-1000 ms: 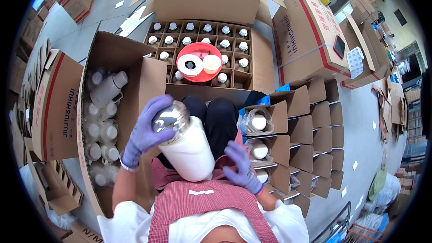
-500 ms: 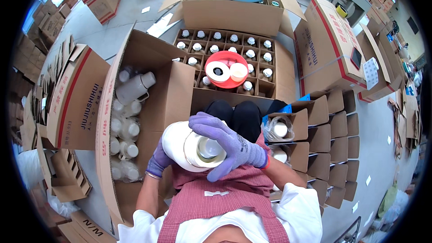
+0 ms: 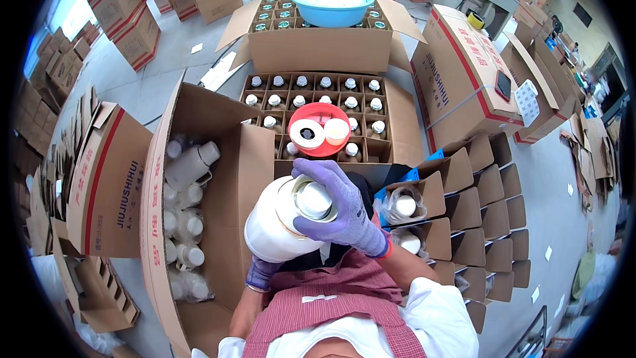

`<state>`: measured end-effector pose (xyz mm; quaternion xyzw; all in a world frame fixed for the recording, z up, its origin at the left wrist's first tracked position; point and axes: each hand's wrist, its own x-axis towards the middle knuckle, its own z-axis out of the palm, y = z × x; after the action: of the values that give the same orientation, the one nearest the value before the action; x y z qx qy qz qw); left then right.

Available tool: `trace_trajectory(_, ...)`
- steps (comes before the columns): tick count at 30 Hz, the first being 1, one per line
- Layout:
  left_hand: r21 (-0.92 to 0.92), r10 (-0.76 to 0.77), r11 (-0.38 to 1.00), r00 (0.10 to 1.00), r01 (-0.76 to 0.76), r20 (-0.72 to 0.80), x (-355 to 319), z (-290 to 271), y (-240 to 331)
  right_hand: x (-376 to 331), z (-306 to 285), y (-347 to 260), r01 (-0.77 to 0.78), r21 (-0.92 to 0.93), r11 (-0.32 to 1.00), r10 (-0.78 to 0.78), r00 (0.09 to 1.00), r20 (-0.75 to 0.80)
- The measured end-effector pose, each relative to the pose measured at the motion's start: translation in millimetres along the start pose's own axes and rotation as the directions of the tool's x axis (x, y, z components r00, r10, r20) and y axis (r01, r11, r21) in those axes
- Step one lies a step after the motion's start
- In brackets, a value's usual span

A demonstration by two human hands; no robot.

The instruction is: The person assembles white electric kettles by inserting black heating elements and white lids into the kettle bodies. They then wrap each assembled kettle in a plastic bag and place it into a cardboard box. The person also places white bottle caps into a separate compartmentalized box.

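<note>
I hold a big white bottle (image 3: 271, 225) upright in front of my chest. My left hand (image 3: 262, 272), in a purple glove, grips it from below and is mostly hidden behind it. My right hand (image 3: 339, 209), also gloved, wraps over the bottle's silver neck (image 3: 313, 199) from the right. Just beyond the bottle stands an open carton with dividers (image 3: 318, 116) holding several capped bottles, and a red dish (image 3: 319, 130) with tape rolls rests on top of them.
A large open carton (image 3: 218, 159) on my left holds loose white bottles. Small open cartons (image 3: 464, 205) with bottles line my right. Farther off, a blue bowl (image 3: 332, 5) sits on another filled carton. Sealed cartons (image 3: 464, 73) stand at right and back left.
The bottle has been turned upright and raised toward the camera. My right hand moved from the bottle's lower side onto its neck, and my left hand dropped from the top to the base.
</note>
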<state>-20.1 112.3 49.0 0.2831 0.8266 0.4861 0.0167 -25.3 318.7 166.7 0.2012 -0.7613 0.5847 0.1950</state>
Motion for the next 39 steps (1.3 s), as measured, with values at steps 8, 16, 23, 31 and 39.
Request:
trace_trajectory(8, -0.567, -0.067, 0.793, 0.957, 0.224, 0.283, 43, -72, -154, -64, -5, 35, 0.098, -0.059, 0.993, -0.107, 0.978, -0.177)
trace_trajectory(16, 0.262, -0.101, 0.889, 0.399, -0.375, 0.911, 158, -11, 19, -166, -29, 68, -0.435, -0.209, 0.876, 0.401, 0.896, -0.190)
trace_trajectory(23, 0.318, 0.245, 0.884, 0.918, -0.344, 0.312, 250, 23, -109, -95, -49, 149, -0.530, -0.239, 0.814, 0.457, 0.837, -0.300)
trace_trajectory(31, 0.746, -0.051, 0.530, 0.864, -0.402, 0.501, 281, 107, -244, -32, -21, 179, -0.454, -0.294, 0.841, 0.450, 0.889, -0.084)
trace_trajectory(39, -0.682, -0.244, 0.554, 0.876, 0.478, 0.416, 254, 30, -121, 13, -20, 205, -0.178, -0.517, 0.837, 0.144, 0.984, -0.105)
